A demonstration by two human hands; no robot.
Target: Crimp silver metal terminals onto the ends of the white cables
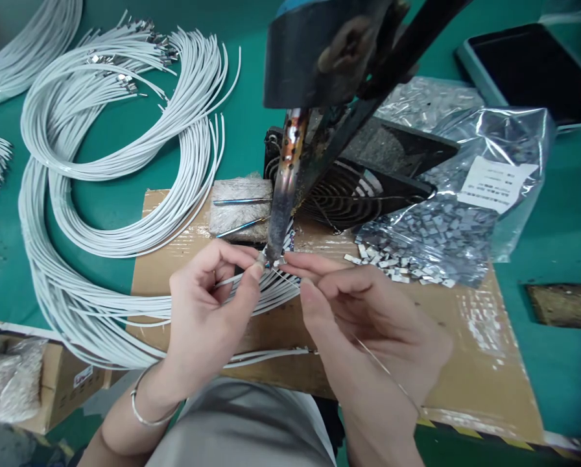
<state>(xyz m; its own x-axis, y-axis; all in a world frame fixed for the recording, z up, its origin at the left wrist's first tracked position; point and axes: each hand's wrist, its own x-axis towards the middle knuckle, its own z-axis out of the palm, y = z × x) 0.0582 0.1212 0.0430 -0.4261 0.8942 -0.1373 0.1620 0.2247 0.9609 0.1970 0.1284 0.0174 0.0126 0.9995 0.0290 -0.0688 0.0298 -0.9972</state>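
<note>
My left hand point(207, 311) pinches the end of a white wire point(228, 281) between thumb and forefinger, close under the tip of a mounted soldering iron point(285, 175). A small metal piece shows at its fingertips, partly hidden by the tip. My right hand point(368, 324) is closed on a thin strand of solder wire point(380, 364), which runs across the palm and reaches towards the iron's tip. The right fingertips are beside a tiny pale metal part point(279, 262) at the tip. Below both hands, a bundle of white wires point(144, 305) lies on the cardboard point(456, 363).
Coiled white wires point(100, 170) cover the left. Behind the iron stands a black fan point(353, 198). A clear bag of small metal pieces point(446, 220) lies right, with loose metal pieces point(392, 264) before it. A wrapped block point(239, 194) carries two metal rods. A tablet-like device point(538, 71) lies far right.
</note>
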